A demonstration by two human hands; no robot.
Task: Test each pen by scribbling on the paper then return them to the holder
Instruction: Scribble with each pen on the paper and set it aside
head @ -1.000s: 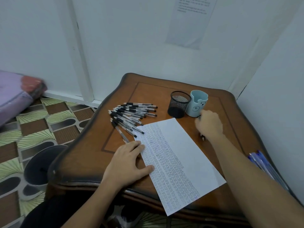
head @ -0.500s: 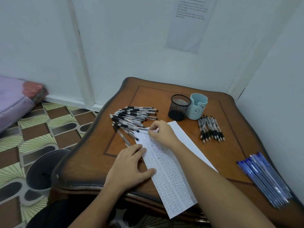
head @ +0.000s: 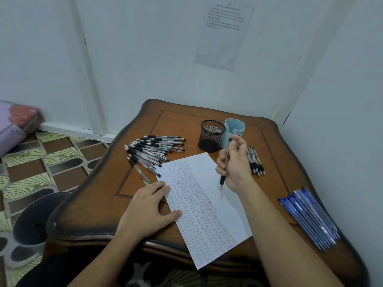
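Moving away from the pen pile (head: 154,150), the right hand (head: 235,168) is now pinching one pen (head: 222,180), tip pointing down over the paper (head: 209,216). The left hand (head: 145,208) is lying flat, holding the paper still. Scribbling is probably coming next: the tip needs lowering.

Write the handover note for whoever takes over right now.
Left hand flat, pressing the paper's left edge. Right hand holds a black pen, tip down over the blank part; contact unclear.
Big pile of black pens left of the paper, small group right of it, blue pens at the table's right edge.
Done: scribbles cover the paper's left half.
Left: no pens stick out of the mesh holder or the blue cup; testing and returning remain.
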